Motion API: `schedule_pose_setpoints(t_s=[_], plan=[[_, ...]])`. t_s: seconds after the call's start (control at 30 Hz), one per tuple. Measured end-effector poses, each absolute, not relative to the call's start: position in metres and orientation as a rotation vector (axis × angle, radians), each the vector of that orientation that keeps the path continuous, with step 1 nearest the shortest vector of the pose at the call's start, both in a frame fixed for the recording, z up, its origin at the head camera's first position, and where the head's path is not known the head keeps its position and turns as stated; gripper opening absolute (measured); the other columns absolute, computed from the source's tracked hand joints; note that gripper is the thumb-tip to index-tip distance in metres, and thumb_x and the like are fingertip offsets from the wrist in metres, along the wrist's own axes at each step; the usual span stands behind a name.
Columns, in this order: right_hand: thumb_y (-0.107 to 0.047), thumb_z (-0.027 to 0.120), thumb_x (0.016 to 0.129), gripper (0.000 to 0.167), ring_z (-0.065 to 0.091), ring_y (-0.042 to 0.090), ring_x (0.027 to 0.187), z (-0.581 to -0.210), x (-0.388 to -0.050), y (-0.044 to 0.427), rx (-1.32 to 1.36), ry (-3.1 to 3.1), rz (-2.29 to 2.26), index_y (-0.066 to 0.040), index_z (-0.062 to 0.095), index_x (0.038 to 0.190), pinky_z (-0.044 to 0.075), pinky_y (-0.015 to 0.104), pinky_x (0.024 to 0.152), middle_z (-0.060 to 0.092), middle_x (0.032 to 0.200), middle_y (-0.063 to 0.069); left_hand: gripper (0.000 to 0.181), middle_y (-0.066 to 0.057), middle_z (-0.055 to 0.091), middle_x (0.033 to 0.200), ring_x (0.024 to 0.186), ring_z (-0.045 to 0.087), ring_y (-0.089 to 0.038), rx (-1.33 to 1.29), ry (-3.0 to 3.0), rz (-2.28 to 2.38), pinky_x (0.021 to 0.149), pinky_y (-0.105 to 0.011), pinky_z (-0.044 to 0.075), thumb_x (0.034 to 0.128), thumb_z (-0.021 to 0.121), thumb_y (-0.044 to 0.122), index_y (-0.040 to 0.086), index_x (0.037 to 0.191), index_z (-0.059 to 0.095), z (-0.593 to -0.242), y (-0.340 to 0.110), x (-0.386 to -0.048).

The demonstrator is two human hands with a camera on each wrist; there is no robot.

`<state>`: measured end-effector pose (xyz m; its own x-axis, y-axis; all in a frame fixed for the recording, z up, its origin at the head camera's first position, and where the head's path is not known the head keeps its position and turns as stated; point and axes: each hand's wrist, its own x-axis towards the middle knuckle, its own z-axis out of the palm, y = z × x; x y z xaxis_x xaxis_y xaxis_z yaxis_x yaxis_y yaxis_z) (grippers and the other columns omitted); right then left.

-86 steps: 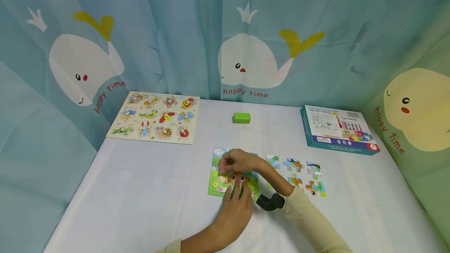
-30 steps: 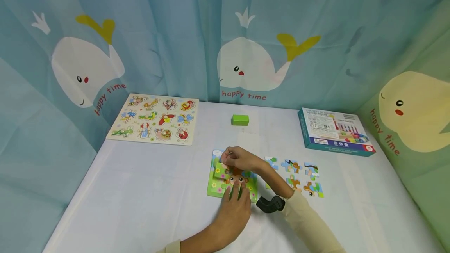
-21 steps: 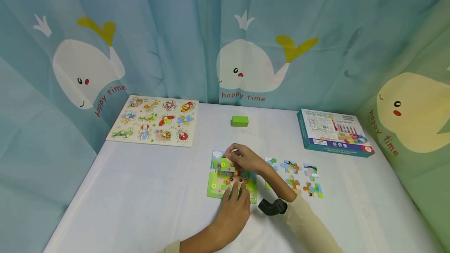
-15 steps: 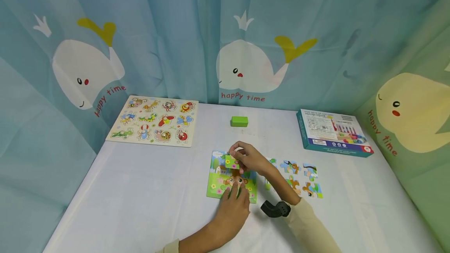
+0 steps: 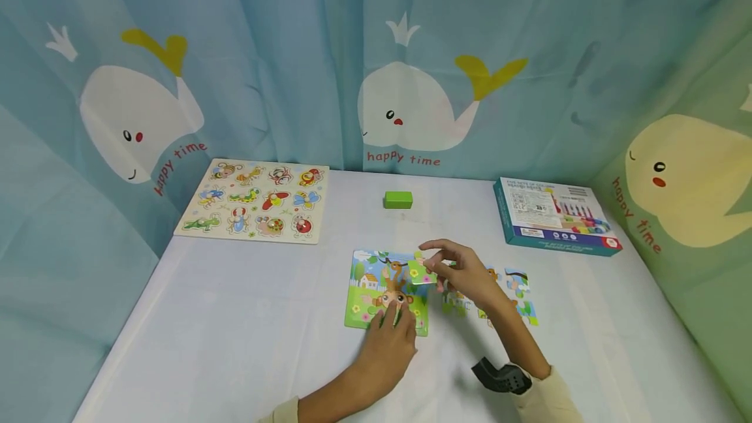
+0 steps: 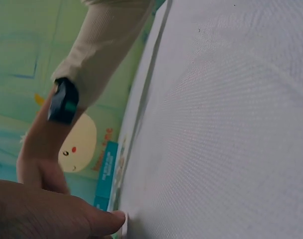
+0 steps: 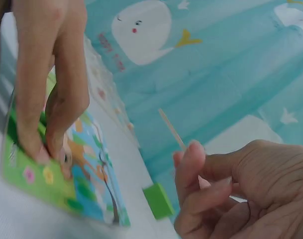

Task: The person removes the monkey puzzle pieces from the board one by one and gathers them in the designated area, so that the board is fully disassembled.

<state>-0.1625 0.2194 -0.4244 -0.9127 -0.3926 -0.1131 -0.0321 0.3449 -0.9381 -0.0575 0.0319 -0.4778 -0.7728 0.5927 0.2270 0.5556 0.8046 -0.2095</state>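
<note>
The monkey puzzle board (image 5: 358, 305) lies on the white table, with a house, flowers and a monkey picture showing. My left hand (image 5: 384, 348) rests its fingertips on the monkey's face near the board's lower edge. To the right of the board, my right hand (image 5: 467, 274) pinches a green flowered puzzle piece (image 5: 420, 273) between thumb and fingers, held above the surface. In the right wrist view the piece (image 7: 171, 127) appears edge-on as a thin strip. Loose puzzle pieces (image 5: 517, 282) lie beyond and partly under the right hand, some hidden by it.
An insect peg board (image 5: 252, 201) lies at the back left. A green block (image 5: 398, 200) stands behind the puzzle board, and a teal-edged box (image 5: 555, 214) lies at the back right. A blue whale-print curtain (image 5: 294, 51) hangs behind the table.
My right hand has lifted the flowered piece off the board's left part and carried it to the right, past the board's edge. The left hand has stayed on the board.
</note>
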Motion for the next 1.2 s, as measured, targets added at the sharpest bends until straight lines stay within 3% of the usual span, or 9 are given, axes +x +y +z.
schedule_pose_setpoints(t_s=[0.23,0.5,1.2], plan=[[-0.021,0.068,0.093,0.031,0.049,0.010,0.048,-0.432,-0.120,0.252,0.004,2.421,-1.607,0.004,0.064,0.112,0.043,0.029,0.045,0.068,0.077,0.002,0.057,-0.007,0.058,0.129,0.121,0.055,-0.026,-0.914,-2.721,0.167,0.089,-0.035,0.053,0.0817,0.072,0.053,0.012,0.122,0.067,-0.477,0.032,-0.059],[-0.018,0.069,0.091,0.030,0.047,0.009,0.048,-0.451,-0.084,0.262,0.151,2.385,-1.595,0.005,0.062,0.109,0.045,0.026,0.048,0.073,0.083,0.009,0.056,-0.009,0.057,0.130,0.121,0.055,-0.028,-0.926,-2.742,0.139,0.089,-0.037,0.053,0.0839,0.071,0.050,0.011,0.123,0.067,-0.474,0.030,-0.059],[-0.017,0.072,0.088,0.013,0.050,0.013,0.043,-0.463,-0.067,0.252,0.248,2.652,-1.264,-0.007,0.069,0.095,0.041,0.025,0.044,0.070,0.072,0.004,0.056,-0.010,0.057,0.128,0.120,0.055,-0.027,-0.934,-2.708,0.139,0.090,-0.036,0.053,0.0838,0.072,0.050,0.010,0.122,0.067,-0.476,0.030,-0.058]])
